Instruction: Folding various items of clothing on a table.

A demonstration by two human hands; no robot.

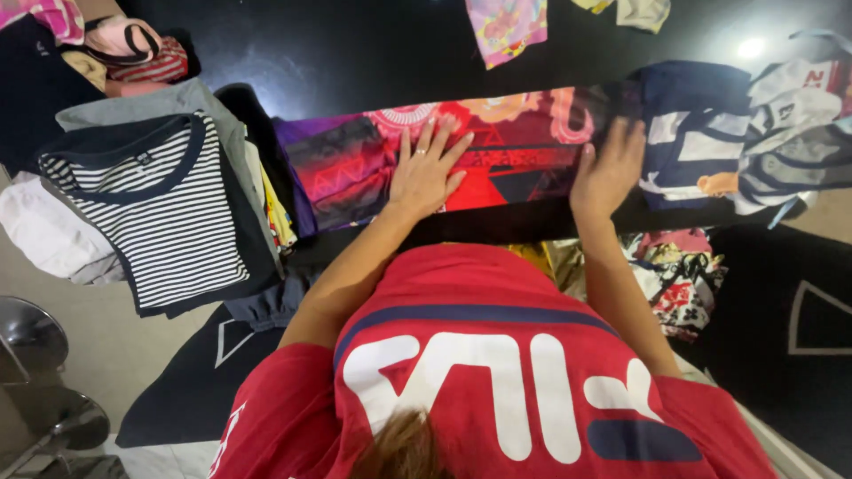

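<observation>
Both hands pressed flat on a patterned garment laid across a black table

The left hand [426, 173], fingers spread and a ring on one, lies palm-down, released, on the red, purple and pink printed cloth garment [497, 151], near its middle; the right hand [611, 168], slightly blurred, rests open and flat on the same garment's right end, grasping nothing. The garment is stretched lengthwise along the near edge of the glossy black table [355, 53]. Just left of it sits a folded stack topped by a navy-and-white striped knit top [155, 208] over grey cloth. To the right lies a navy and white folded garment [688, 133], touching the printed one, beside a heap of grey-white clothes [794, 124]
</observation>
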